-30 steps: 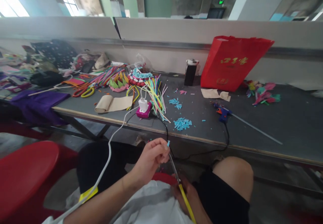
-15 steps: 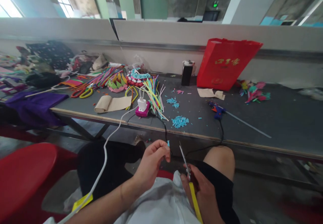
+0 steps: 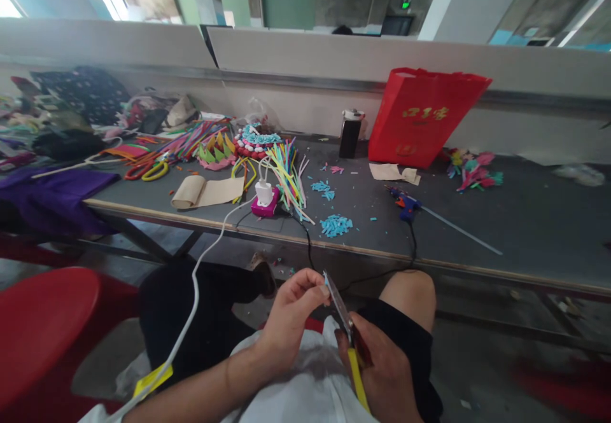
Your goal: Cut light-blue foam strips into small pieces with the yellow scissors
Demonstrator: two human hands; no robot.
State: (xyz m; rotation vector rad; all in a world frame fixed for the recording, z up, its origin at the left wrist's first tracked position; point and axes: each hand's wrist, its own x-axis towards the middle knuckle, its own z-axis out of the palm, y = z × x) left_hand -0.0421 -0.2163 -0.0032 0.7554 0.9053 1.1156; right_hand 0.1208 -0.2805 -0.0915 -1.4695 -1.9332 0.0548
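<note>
Over my lap, my left hand (image 3: 296, 308) pinches a small blue piece (image 3: 326, 281) between thumb and fingertips. My right hand (image 3: 379, 356) is wrapped round yellow-handled scissors (image 3: 342, 308), whose blades point up and left and meet the blue piece at my left fingertips. Whether the blades are fully closed cannot be made out. On the table beyond lies a pile of short blue pieces (image 3: 337, 225), with a smaller blue group (image 3: 323, 189) behind it. Long multicoloured strips (image 3: 289, 178) lie left of them.
A blue glue gun (image 3: 405, 205) with a long stick lies on the dark table (image 3: 539, 226). Behind stand a red bag (image 3: 424, 117) and a dark bottle (image 3: 350, 135). A white cable (image 3: 196, 283) hangs from the plug (image 3: 264, 193) past my left arm. A red stool (image 3: 48, 327) is at left.
The scissors in my right hand have moved left, and their blades now meet the blue piece. My left hand still pinches it. The whole view has shifted slightly.
</note>
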